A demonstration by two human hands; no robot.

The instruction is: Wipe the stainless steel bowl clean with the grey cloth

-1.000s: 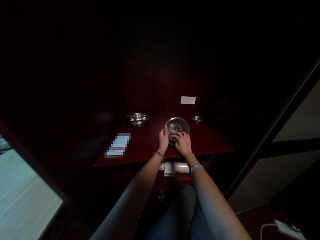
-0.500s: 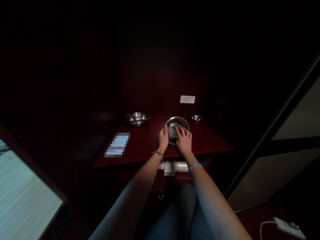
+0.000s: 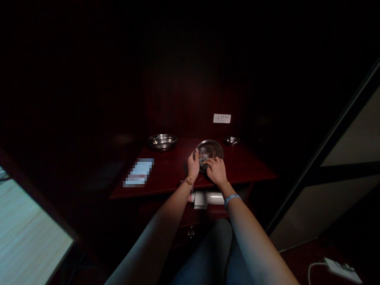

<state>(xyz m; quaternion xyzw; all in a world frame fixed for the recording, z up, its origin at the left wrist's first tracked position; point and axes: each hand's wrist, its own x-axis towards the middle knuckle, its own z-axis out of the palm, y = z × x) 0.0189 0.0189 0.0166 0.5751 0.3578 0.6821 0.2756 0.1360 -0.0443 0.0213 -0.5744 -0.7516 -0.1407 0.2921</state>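
Note:
A shiny steel bowl (image 3: 211, 145) is tilted so that its inside faces me, near the front of the dark red desk (image 3: 166, 178). Its left rim is gripped by my left hand (image 3: 193, 165), thumb over the edge and fingers hidden behind the wall. Inside the bowl, my right hand (image 3: 216, 171) has its fingers curled and presses a crumpled grey cloth (image 3: 203, 164) against the lower left of the inner wall. Most of the cloth is covered by those fingers.
Shallow steel bowls (image 3: 162, 141), seemingly stacked, stand at the back left. A small steel bowl (image 3: 232, 141) sits at the back right, below a wall socket (image 3: 222, 118). A blurred pale sheet (image 3: 139, 172) lies at the left. White items (image 3: 208, 199) rest on the shelf below.
My right hand has drawn the grey cloth down and left within the bowl, baring more of the shiny inside. My left hand keeps its grip on the rim.

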